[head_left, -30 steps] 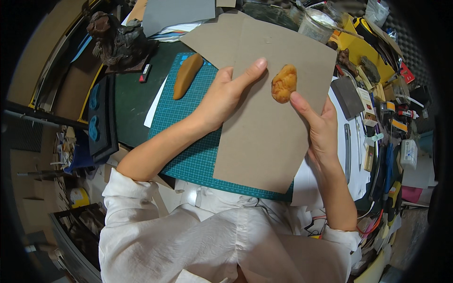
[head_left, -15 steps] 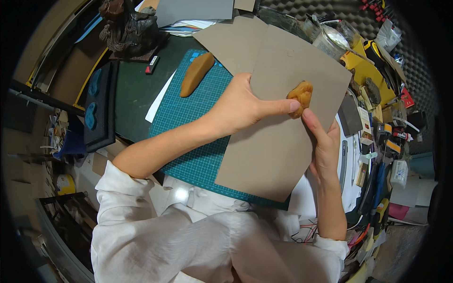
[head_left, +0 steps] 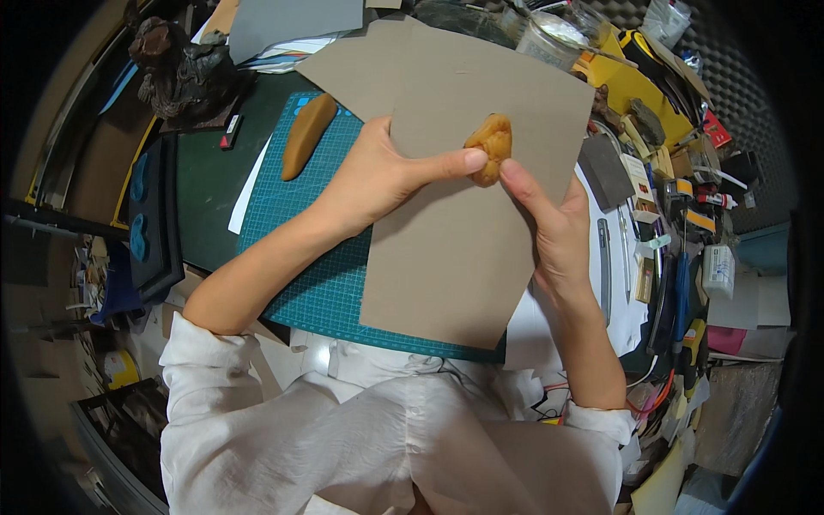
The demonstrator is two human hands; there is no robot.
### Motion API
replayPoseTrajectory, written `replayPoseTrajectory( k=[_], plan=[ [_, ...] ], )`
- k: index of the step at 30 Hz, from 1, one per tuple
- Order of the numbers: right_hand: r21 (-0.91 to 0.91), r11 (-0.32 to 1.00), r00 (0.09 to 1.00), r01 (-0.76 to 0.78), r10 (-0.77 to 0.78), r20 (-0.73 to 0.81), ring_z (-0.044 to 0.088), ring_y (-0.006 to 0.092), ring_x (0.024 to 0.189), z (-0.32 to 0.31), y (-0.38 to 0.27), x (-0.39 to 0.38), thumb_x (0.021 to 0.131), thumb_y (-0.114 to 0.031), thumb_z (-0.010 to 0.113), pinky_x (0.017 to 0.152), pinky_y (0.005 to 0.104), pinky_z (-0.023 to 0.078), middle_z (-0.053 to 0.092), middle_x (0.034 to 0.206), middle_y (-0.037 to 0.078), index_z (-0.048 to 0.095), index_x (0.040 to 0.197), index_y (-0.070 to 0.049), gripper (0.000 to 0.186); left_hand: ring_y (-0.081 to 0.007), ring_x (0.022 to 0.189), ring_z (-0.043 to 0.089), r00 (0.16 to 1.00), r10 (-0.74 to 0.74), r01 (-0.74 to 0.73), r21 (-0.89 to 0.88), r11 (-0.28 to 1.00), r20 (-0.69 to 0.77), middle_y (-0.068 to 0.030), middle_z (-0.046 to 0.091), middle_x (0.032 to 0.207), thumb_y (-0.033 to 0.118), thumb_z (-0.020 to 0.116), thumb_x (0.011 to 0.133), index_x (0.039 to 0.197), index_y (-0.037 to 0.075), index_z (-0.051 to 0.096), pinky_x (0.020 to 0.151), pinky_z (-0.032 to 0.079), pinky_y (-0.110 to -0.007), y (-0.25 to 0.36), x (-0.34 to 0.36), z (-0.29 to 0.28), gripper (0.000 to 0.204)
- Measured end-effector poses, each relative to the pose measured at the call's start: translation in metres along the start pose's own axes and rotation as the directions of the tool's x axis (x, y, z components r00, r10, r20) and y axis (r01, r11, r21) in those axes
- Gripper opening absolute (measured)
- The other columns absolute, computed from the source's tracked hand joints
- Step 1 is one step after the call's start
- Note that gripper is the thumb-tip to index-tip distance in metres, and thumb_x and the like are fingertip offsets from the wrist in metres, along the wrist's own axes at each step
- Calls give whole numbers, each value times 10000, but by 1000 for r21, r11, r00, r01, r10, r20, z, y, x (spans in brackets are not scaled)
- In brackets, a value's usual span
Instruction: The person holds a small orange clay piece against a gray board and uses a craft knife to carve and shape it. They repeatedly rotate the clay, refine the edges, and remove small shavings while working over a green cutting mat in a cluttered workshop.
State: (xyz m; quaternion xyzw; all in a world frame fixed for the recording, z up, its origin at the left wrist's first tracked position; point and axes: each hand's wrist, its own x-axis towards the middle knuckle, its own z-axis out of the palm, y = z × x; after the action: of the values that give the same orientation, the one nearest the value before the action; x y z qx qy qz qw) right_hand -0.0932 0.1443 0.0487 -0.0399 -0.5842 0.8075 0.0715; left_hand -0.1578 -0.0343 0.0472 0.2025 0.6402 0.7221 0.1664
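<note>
A small amber-brown lump with a carved-looking surface point(head_left: 492, 142) rests against the upper part of a grey-brown cardboard sheet point(head_left: 446, 266). My left hand point(head_left: 382, 176) comes in from the left, its thumb stretched across the sheet to the lump's lower left side. From the right, my right hand point(head_left: 558, 236) brings its thumb tip to the lump's lower right side. Both hands grip the cardboard, with most fingers hidden behind it. A smooth, elongated brown piece point(head_left: 307, 137), tapered at its lower end, lies on the green cutting mat point(head_left: 313, 279) left of the cardboard.
A dark carved figure point(head_left: 184, 73) stands at the far left, near a small red-and-white block point(head_left: 230, 132). Another cardboard sheet point(head_left: 352, 69) lies behind. Tools, small boxes and a white bottle point(head_left: 718, 272) crowd the right side, with a yellow holder point(head_left: 614, 64) farther back.
My view has turned a little, so the scene sits farther left in the picture. Both hands keep hold of the cardboard, thumbs still at the amber-brown lump.
</note>
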Motion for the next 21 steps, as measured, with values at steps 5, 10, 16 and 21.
replayPoseTrajectory(
  k=[5,10,16,21],
  plan=[
    [-23,1000,1000,14,-14,3,645,135,874,-4,1,0,838,-147,740,788,270,524,670,1001,85,622,1088,5,316,-157,875,655,991,-133,131,-116,985,-7,-131,633,1016,466,676,846,1119,-24,576,777,537,-273,7,0,0,570],
    [-36,999,1000,9,-9,6,644,138,900,-4,1,-1,844,-167,735,804,272,518,670,1014,83,623,1097,-7,319,-175,903,652,995,-94,95,-56,994,25,-143,630,1018,473,692,823,1118,-23,576,819,529,-289,1,1,-3,589],
    [-49,999,1000,20,-19,17,645,141,905,-6,4,0,853,-181,728,806,276,515,669,1018,84,620,1102,-17,317,-173,871,665,999,-28,29,-27,999,27,-134,652,959,334,764,804,1080,-39,594,807,544,-304,2,2,1,494],
    [-56,998,1000,6,-5,14,644,137,898,-7,3,0,858,-183,722,803,275,514,668,1020,84,620,1098,-16,309,-158,820,670,999,16,-16,-2,1000,35,-121,670,924,340,755,819,1063,-31,613,733,554,-277,1,3,1,466]
  ],
)
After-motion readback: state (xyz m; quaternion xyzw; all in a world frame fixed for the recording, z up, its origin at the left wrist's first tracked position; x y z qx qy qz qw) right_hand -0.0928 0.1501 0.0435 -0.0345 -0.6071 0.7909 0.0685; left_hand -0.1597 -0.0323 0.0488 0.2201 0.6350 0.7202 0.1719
